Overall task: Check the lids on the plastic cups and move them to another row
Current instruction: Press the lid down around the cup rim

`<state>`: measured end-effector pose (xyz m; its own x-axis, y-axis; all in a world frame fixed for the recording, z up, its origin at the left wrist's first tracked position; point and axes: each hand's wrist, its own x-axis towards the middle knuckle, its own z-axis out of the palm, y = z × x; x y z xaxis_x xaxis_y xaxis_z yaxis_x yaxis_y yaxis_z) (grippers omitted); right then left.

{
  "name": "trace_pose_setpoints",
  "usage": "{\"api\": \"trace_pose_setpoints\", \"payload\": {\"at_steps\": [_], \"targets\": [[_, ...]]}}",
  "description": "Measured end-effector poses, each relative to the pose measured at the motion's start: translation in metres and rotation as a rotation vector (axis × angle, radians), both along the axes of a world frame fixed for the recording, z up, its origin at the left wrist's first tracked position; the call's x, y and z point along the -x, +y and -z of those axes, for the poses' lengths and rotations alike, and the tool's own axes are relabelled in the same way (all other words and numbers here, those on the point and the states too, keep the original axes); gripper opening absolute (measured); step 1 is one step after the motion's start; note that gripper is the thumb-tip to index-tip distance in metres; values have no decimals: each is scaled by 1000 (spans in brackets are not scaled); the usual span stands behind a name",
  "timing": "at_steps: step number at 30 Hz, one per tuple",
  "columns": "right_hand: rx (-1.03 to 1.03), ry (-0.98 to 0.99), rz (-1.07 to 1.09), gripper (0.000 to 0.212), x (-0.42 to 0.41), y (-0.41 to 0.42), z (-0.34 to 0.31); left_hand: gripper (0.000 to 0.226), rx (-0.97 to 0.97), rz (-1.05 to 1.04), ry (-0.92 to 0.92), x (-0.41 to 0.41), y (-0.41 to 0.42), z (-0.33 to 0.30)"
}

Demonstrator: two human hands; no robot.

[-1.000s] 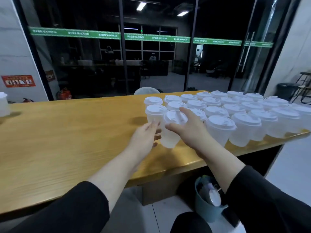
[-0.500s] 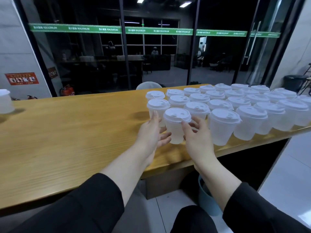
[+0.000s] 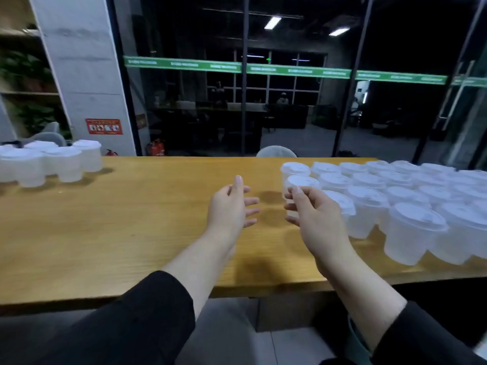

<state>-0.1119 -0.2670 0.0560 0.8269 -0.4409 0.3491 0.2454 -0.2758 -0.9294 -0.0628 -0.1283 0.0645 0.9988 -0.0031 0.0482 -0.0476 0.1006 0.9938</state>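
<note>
Several translucent plastic cups with white lids [image 3: 411,196] stand in rows on the right half of the wooden table [image 3: 147,222]. A smaller group of lidded cups [image 3: 52,162] stands at the table's far left. My left hand [image 3: 232,206] hovers over bare wood with spread, relaxed fingers and holds nothing. My right hand [image 3: 313,217] is loosely curved just in front of the leftmost cup of the rows [image 3: 301,182], its thumb tip at that cup's lid rim. It covers part of the front-row cup [image 3: 342,204] behind it. No cup is between my hands.
A wide stretch of bare table lies between the two cup groups. A grey chair back [image 3: 275,152] shows beyond the far edge. Glass walls stand behind the table. A bin [image 3: 355,346] sits on the floor under the table's near edge.
Both hands have let go of the cup they held between them and drawn apart. The view has swung left, bringing the left cup group into sight.
</note>
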Motion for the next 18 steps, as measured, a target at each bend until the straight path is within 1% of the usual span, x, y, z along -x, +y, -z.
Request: {"api": "trace_pose_setpoints", "payload": {"at_steps": [4, 6, 9, 12, 15, 18], "targets": [[107, 52, -165, 19, -54, 84, -8, 38, -39, -236, -91, -30, 102, -13], [112, 65, -229, 19, -72, 115, -11, 38, -45, -327, -76, -45, 144, -16], [138, 95, -361, 16, -112, 185, -11, 34, -38, -502, -57, -67, 226, -11], [169, 100, -455, 19, -153, 249, -3, 32, -46, -636, -38, -92, 297, 2], [191, 110, -522, 18, -196, 300, 14, 30, -87, -713, -11, -122, 350, 17], [223, 116, -546, 14, -239, 339, 33, 29, -137, -736, 17, -163, 389, 32]]}}
